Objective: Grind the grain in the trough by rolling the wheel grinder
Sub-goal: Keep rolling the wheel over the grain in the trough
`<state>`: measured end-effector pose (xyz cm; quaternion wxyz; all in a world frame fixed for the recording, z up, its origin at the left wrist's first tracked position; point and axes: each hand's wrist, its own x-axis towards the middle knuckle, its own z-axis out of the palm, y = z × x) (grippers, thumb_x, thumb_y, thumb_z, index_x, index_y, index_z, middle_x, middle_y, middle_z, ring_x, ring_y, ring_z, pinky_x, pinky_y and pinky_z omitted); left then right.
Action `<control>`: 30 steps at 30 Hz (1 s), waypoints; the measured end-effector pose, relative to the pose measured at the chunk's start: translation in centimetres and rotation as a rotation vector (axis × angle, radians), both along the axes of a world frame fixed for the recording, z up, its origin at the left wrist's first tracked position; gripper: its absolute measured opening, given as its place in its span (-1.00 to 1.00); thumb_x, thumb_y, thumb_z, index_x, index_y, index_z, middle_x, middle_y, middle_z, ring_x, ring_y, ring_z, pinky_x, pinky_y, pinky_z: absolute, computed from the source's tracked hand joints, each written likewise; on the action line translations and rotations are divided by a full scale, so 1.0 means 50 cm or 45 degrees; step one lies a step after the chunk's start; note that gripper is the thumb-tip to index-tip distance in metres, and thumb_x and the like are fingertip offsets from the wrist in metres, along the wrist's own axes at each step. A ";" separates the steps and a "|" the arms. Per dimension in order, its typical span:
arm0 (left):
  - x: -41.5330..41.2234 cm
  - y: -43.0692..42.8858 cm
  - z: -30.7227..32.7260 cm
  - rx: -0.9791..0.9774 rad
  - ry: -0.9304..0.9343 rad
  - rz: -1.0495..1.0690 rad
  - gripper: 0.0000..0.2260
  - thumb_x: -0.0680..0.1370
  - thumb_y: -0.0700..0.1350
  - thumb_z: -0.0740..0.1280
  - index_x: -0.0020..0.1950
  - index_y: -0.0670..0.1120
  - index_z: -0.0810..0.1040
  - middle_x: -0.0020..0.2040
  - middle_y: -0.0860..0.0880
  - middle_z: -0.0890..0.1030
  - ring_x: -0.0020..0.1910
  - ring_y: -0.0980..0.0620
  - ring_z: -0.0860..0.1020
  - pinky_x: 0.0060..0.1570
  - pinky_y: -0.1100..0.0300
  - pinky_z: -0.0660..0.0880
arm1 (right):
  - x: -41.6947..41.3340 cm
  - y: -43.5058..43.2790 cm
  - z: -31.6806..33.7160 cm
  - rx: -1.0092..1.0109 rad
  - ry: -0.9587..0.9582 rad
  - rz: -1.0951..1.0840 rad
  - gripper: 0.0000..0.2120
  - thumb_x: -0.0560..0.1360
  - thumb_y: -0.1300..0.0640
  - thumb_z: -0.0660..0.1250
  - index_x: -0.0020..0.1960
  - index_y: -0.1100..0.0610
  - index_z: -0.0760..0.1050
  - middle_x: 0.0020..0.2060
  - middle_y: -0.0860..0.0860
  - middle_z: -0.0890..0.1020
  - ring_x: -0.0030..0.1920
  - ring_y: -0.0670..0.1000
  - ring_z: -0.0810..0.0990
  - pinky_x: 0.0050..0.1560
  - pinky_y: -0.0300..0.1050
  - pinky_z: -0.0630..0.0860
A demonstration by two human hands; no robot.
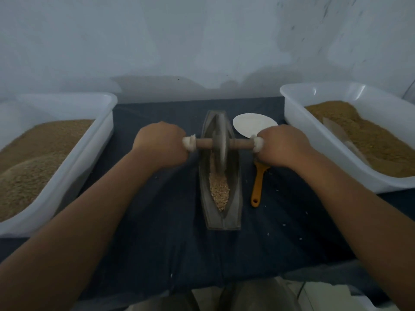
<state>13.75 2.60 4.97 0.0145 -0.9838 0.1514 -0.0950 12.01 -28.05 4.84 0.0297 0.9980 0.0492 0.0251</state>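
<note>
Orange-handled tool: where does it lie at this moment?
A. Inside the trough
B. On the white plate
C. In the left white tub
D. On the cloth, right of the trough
D: the orange-handled tool lies on the dark cloth just right of the trough, with its far end hidden under the right hand.
</note>
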 end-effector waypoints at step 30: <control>0.032 0.010 -0.031 -0.070 -0.088 0.091 -0.70 0.47 0.22 0.24 -0.29 0.03 0.48 -0.29 0.08 0.53 -0.29 -0.08 0.52 -0.23 0.10 0.46 | 0.009 0.011 0.000 -0.021 -0.261 0.015 -0.70 0.58 -0.16 0.29 -0.27 -0.06 0.44 -0.37 -0.08 0.52 -0.36 -0.05 0.49 -0.30 -0.05 0.53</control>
